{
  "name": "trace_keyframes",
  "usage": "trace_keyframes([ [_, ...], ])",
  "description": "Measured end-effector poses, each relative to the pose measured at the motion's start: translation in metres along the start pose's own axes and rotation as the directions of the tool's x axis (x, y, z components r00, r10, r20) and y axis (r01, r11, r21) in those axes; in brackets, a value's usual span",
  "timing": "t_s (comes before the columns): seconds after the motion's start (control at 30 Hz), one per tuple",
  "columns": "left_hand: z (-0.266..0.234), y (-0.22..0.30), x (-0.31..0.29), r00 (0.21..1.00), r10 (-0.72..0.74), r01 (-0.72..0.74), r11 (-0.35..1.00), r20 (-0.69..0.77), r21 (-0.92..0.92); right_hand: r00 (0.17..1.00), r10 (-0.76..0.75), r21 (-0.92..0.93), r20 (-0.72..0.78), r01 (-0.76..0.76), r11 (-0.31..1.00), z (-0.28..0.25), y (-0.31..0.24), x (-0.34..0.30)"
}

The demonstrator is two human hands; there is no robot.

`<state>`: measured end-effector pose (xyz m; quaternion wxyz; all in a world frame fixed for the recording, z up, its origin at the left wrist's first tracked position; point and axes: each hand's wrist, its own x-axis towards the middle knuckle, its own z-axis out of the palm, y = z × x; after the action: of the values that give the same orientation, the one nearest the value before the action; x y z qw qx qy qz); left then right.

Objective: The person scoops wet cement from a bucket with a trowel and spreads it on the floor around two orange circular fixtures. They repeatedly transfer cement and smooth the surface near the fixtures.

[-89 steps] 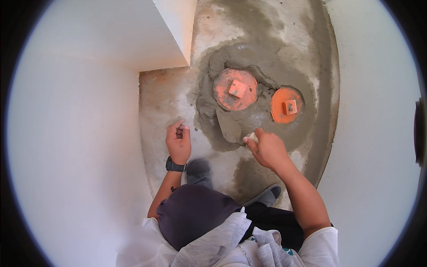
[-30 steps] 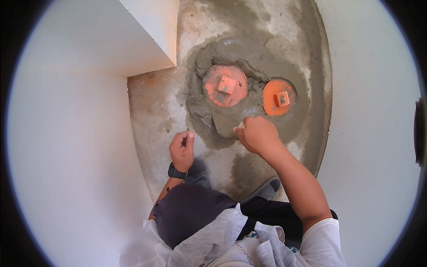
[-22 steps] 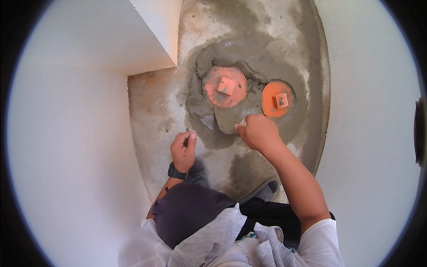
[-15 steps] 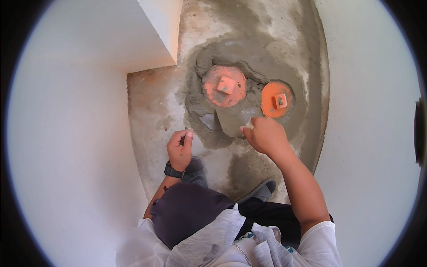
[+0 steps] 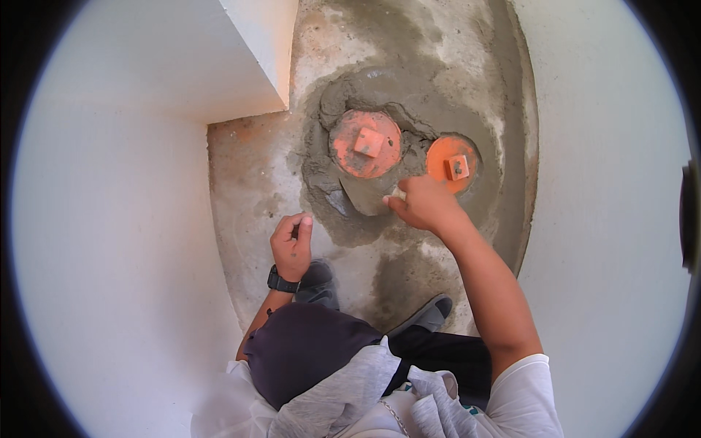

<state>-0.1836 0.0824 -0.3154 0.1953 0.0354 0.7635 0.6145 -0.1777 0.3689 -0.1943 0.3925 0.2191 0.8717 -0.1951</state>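
Observation:
My right hand [image 5: 427, 204] is closed around the pale handle of a trowel [image 5: 364, 196]. The trowel's flat blade is smeared grey and rests on wet mortar [image 5: 350, 232], just below a round orange cap [image 5: 350, 160] with a raised square block in its middle. A smaller orange cap [image 5: 436, 157] of the same kind sits close beyond my right hand, which covers part of its lower edge. Both caps are ringed by the mortar and spotted with it. To the left, my left hand [image 5: 292, 248] hangs with curled fingers and thumb pressed together, nothing visible in it.
White walls rise on the left [image 5: 109, 241] and right [image 5: 606, 219]. A wall corner [image 5: 283, 108] juts in at the upper left. My sandalled feet [image 5: 431, 314] stand on the stained concrete floor [image 5: 244, 168], near the mortar. A black watch [image 5: 283, 280] circles my left wrist.
My right hand and the trowel have moved a little up and to the left, bringing the blade nearer the larger cap. My left hand has barely moved.

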Motion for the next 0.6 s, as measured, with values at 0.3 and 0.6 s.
trace_keyframes([
  [0.3,0.004,0.002,0.002,1.000,-0.016,0.016,1.000,0.019,-0.007,0.999,0.037,-0.062,0.037,-0.034,0.997,-0.014,0.017,-0.018],
  [0.6,0.003,0.005,0.003,1.000,-0.024,0.024,1.000,0.014,0.010,0.994,0.053,-0.177,-0.094,-0.069,0.982,-0.041,0.032,-0.040],
])
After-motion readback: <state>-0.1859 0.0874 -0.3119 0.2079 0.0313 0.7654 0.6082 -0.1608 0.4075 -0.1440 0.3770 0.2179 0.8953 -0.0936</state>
